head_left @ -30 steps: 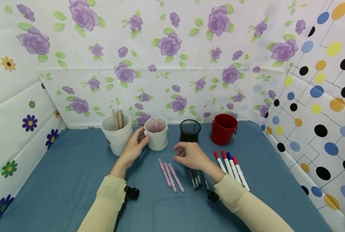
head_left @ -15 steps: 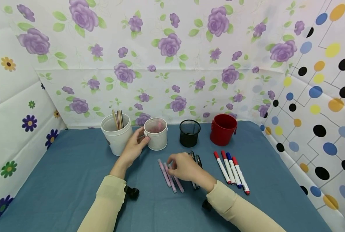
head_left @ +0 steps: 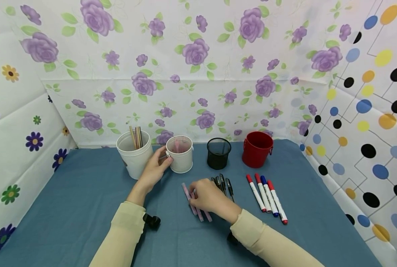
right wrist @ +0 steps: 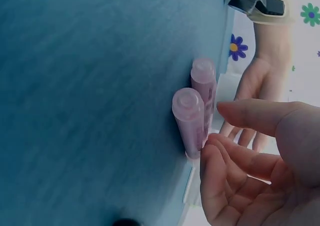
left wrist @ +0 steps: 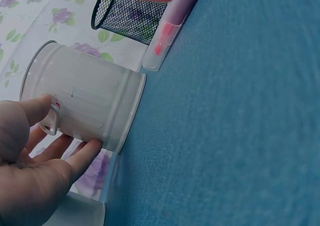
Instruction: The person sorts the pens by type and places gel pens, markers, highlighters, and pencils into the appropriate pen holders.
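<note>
My left hand (head_left: 153, 170) holds the small white bucket (head_left: 181, 162) by its left side, thumb at the ear and fingers against the wall. A pink marker (head_left: 176, 146) stands inside that bucket. Lower on the cloth, my right hand (head_left: 207, 195) hovers over several pink markers (head_left: 186, 190) lying side by side, partly covering them. In the right wrist view, its thumb and index fingertip are apart, close beside two pink markers (right wrist: 189, 117), with nothing between them.
A larger white bucket (head_left: 135, 163) with pencils (head_left: 136, 137) stands left of the small one. To the right are a black mesh cup (head_left: 217, 157) and a red bucket (head_left: 256, 155). Several black pens (head_left: 230, 187) and red- and blue-capped markers (head_left: 268, 194) lie in front.
My right hand has moved down and left from in front of the mesh cup, over the black pens, to the pink markers. The left hand has stayed on the small white bucket.
</note>
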A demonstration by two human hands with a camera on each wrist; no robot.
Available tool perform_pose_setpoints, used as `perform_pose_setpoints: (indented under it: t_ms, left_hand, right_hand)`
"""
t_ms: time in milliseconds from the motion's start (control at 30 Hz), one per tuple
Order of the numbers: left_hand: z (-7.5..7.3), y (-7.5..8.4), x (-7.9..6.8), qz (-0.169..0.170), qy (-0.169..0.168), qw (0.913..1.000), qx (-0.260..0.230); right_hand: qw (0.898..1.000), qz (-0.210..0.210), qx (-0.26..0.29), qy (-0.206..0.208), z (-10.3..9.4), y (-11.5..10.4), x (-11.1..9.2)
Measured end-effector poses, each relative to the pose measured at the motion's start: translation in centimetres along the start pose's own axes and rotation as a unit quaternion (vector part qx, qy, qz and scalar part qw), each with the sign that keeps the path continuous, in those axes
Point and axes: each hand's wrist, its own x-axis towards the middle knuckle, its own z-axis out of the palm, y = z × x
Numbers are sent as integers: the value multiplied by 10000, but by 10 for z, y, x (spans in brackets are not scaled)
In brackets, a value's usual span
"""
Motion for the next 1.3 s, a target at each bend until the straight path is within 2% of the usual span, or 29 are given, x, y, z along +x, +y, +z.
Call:
perform_pose_setpoints:
  t_ms: [367, 600, 767, 900, 1033, 1300]
  left_hand:
    - [1, 0, 0, 6, -11, 10000, -49]
    - [0, 2, -1, -30, -17, 10000, -5]
    - [0, 1, -1, -33, -29, 10000, -16]
    - [0, 0, 0, 7, -39, 10000, -42]
    - [0, -2, 1, 13, -26, 10000, -63]
    - [0, -3, 1, 21, 4, 10000, -16]
  right_hand:
    - [9984, 269, -379, -319, 5, -12, 4]
    - [9973, 329, -601, -246, 8, -17, 6]
    - [9970, 456, -552, -300, 8, -18, 8]
    - [9972, 559, -146, -483, 4, -12, 9]
    - [9934, 610, 649, -719, -3, -4, 9]
    - [9697, 763, 2121, -944, -18, 16, 12]
